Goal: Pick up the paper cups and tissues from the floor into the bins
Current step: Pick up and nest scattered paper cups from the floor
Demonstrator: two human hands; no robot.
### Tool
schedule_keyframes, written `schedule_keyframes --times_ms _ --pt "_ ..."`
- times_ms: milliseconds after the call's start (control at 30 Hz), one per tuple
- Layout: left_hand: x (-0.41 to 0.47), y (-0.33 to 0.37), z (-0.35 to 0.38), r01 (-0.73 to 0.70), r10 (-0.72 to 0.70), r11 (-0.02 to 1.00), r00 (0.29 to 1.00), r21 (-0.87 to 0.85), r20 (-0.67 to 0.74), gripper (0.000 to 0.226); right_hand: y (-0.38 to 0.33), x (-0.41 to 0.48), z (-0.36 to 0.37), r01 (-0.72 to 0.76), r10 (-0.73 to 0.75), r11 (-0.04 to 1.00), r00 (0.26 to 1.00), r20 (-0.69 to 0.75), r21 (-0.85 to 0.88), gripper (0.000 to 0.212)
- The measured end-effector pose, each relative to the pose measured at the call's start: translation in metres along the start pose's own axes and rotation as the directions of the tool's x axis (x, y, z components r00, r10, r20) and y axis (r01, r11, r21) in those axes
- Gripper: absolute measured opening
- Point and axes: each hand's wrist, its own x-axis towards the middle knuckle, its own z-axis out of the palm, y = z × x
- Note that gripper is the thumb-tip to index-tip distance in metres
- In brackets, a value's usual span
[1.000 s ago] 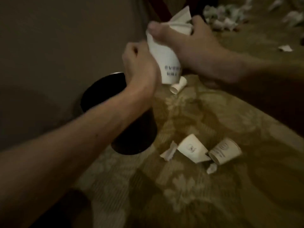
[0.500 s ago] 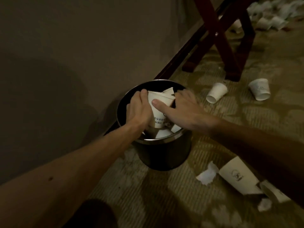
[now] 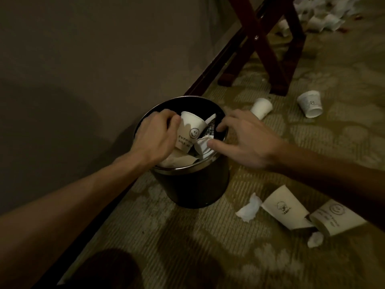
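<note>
bin [image 3: 193, 184] mouth: left hand [image 3: 154, 134] curled round smiley cup [image 3: 190, 132] | right hand [image 3: 245, 140] spread, empty | fallen cup [image 3: 285, 211] lying sideways right of bin, nearest right hand

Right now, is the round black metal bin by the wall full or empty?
Nearly full: in the round black bin, a white smiley paper cup and crumpled paper reach its rim.
</note>
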Motion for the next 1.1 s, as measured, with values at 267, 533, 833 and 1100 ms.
schedule_keyframes --times_ms 267,533,833,1100 --pt "-0.073 0.071 0.025 -0.453 0.461 0.885 0.885 -0.104 0.069 0.018 0.049 -0.096 -0.006 -0.022 0.022 1.0 0.999 0.035 0.004 0.021" --pt "-0.101 0.077 0.148 -0.136 0.223 0.969 0.838 -0.204 0.499 0.011 0.12 -0.168 0.048 -0.333 0.356 0.934 0.9 0.254 -0.128 0.054" --pt "-0.109 0.06 0.238 -0.031 0.058 0.998 0.799 -0.054 0.599 0.048 0.146 -0.165 0.071 -0.37 0.429 0.896 0.862 0.268 -0.244 0.078" --pt "-0.118 0.043 0.24 -0.178 0.258 0.963 0.828 -0.203 0.498 0.02 0.153 -0.149 0.084 -0.39 0.411 0.911 0.877 0.249 -0.131 0.074"
